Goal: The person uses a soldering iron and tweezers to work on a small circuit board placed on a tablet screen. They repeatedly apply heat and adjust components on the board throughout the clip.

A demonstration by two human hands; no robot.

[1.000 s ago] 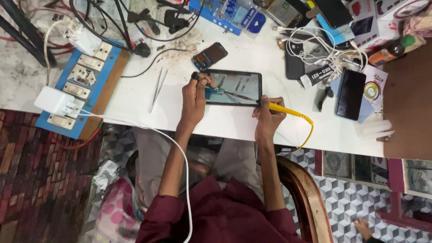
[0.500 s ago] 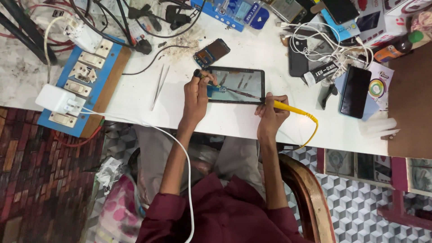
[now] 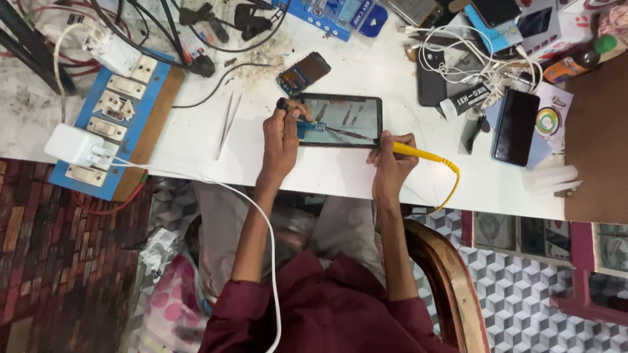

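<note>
Centrally, left hand (image 3: 281, 134) grips black tool (image 3: 286, 106), right hand (image 3: 391, 160) grips yellow probe (image 3: 418, 153) over tablet (image 3: 340, 119); blue package (image 3: 337, 13) top.

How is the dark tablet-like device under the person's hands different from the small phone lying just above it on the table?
The tablet is clearly larger than the small phone. The tablet lies level with the table edge, while the small phone sits tilted at an angle. The left hand and right hand both rest at the tablet, the right holding a yellow-handled tool; nothing touches the small phone. Both lie flat on the white table with dark faces up.
</note>
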